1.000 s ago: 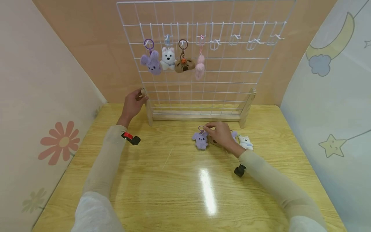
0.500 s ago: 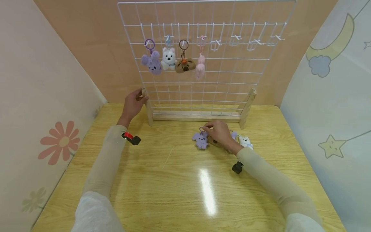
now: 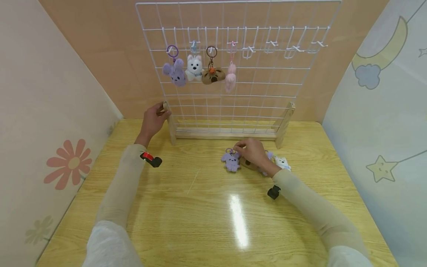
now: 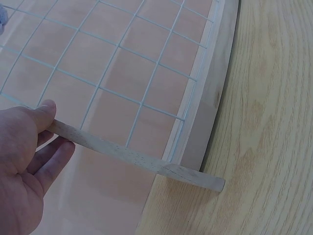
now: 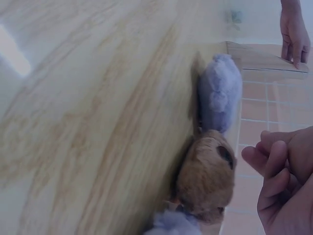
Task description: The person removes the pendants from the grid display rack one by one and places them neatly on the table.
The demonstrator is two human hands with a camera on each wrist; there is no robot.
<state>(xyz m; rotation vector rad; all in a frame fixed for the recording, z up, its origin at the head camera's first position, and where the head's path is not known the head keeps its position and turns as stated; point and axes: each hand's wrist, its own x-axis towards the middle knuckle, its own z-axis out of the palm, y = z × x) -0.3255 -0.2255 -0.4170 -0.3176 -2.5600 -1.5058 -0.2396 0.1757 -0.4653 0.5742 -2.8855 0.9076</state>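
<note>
Fingers of right hand pinch purple keychain; left hand grips wooden post; rack bears four plush charms.

PLACE: small shop-style display corner, wider building cannot be told | STAND: white wire grid on wooden uprights, 8 hooks, 4 plush keychains hanging in a row | SURFACE: glossy wood-grain table | WALLS: 2 pale side panels, cartoon flower, moon, cloud and star; peach backdrop
</note>
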